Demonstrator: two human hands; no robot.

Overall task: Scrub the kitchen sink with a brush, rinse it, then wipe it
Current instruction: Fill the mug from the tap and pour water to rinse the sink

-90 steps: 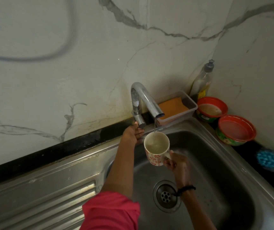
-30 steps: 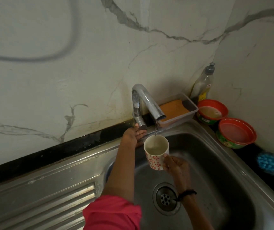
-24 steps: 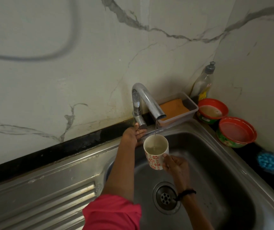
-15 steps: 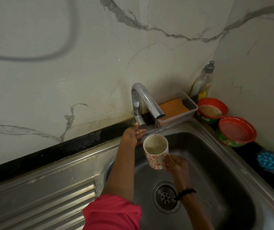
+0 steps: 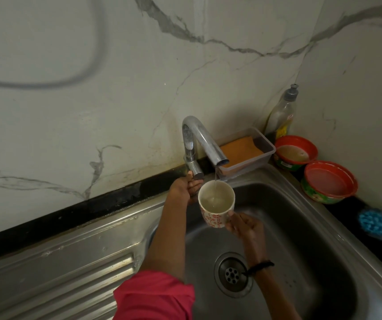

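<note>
A steel sink [image 5: 298, 218] with a round drain [image 5: 232, 274] fills the lower right. Above its back edge, my right hand [image 5: 245, 226] grips the handle of a white mug with red patterns [image 5: 216, 204], held upright under the chrome tap's spout [image 5: 210, 144]. A thin stream of water runs into the mug, which is partly filled. My left hand [image 5: 185, 188] reaches up and grips the tap's lever [image 5: 194, 170] at its base. A blue-bristled brush [image 5: 377, 224] lies on the dark counter at the right edge, apart from both hands.
A clear tray with an orange sponge [image 5: 240, 150] sits behind the sink. A dish soap bottle [image 5: 281, 116] and two red-rimmed bowls [image 5: 295, 152] [image 5: 328, 181] stand in the right corner. The ribbed drainboard [image 5: 69, 280] lies to the left. Marble walls close in behind and right.
The mug has stayed under the spout and its water level has risen. Both hands keep their places, with only slight camera drift.
</note>
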